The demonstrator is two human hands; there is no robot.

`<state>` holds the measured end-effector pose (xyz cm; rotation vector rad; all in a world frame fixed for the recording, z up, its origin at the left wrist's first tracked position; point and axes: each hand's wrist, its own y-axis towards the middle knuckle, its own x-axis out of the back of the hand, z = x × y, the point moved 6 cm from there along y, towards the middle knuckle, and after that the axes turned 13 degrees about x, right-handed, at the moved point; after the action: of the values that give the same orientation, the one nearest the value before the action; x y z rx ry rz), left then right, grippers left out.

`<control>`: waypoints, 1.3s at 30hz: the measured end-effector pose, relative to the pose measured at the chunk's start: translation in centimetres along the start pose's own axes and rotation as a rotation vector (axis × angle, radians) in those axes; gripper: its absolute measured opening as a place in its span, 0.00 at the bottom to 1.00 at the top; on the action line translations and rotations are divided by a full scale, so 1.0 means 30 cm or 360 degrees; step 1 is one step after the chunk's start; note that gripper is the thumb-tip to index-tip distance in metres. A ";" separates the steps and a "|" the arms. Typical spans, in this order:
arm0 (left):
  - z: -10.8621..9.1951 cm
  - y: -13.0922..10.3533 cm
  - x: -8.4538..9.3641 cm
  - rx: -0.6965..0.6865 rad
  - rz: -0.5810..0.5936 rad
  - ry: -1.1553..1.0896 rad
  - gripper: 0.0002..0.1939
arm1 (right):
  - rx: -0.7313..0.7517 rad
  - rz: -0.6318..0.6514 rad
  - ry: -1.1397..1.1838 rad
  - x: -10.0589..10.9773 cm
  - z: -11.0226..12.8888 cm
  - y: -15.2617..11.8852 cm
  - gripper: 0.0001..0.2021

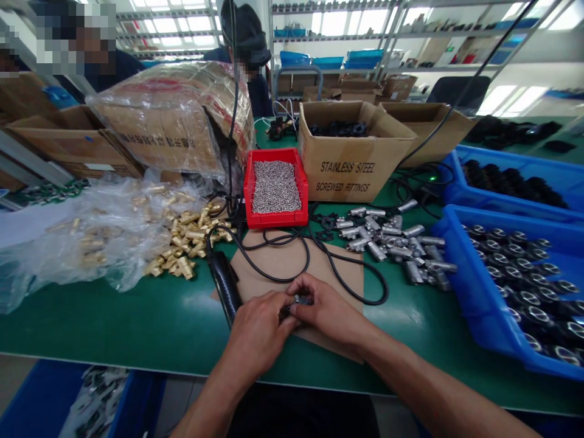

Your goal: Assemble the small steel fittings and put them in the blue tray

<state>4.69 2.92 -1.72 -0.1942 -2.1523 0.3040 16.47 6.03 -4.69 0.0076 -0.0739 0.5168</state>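
On the near side of the red bin (276,219): left hand (261,325) and right hand (329,309) meet low over the table (410,322), a small metal part (302,300) between them.
Fingers: closed on that part from both sides, tips nearly touching; they hide most of it, so its exact form cannot be told.
Cardboard sheet (349,267): flat, nearer than the bin, partly under the hands.
Black tool (224,285): left of the sheet's middle, nearer than the bin, its lower end hidden behind the left hand; contact cannot be confirmed.
Steel fittings (376,250): loose heap, right of the bin and nearer.
Brass fittings (183,266): loose heap, left of the bin and nearer, partly among plastic bags.
Slip risk: in my judgement, a tiny part under such a covered grip could tilt or drop if fingertip pressure turned uneven.
Cord risk: loops of black cord (283,280) lie between bin and hands; a wrist or fitting catching one could tug the tool and jolt the grip.
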 end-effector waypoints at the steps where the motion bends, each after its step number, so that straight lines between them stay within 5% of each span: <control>1: 0.001 0.001 -0.002 0.0003 0.0004 0.0002 0.08 | -0.0007 -0.0035 -0.0005 -0.003 0.000 -0.003 0.11; 9: 0.007 -0.002 -0.012 0.0024 0.0005 0.0093 0.07 | 0.0064 -0.0019 0.0116 0.004 0.003 -0.016 0.13; 18: -0.027 -0.015 -0.001 -0.0053 -0.0052 0.0255 0.06 | 0.0380 0.0371 -0.0010 0.072 -0.008 -0.031 0.20; 21: -0.010 -0.036 0.043 -0.0095 -0.0227 0.0433 0.12 | 0.0385 0.0300 -0.0108 0.075 -0.014 -0.027 0.17; 25: 0.123 -0.043 0.164 0.0391 -0.0714 0.0560 0.28 | 0.0367 0.0237 -0.0245 0.072 -0.003 -0.030 0.17; 28: 0.220 -0.028 0.194 0.0783 -0.0722 0.0569 0.39 | 0.0379 0.0229 -0.0293 0.073 0.005 -0.034 0.16; 30: 0.251 -0.016 0.186 0.0856 -0.0679 0.0375 0.43 | 0.0387 0.0208 -0.0316 0.077 0.005 -0.036 0.16; 33: 0.262 -0.013 0.166 0.0753 -0.0659 -0.0459 0.40 | 0.0409 0.0188 -0.0319 0.080 0.004 -0.038 0.17; 36: 0.207 -0.031 0.177 0.0372 -0.0684 -0.1416 0.26 | 0.0416 0.0180 -0.0314 0.082 0.006 -0.039 0.17; 39: 0.082 -0.060 0.221 -0.0139 -0.0670 -0.1920 0.19 | 0.0428 0.0193 -0.0317 0.083 0.010 -0.040 0.15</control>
<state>-1.12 2.54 2.69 0.5358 -3.3008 0.0582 19.19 6.21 -4.18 0.3195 -0.1998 0.6434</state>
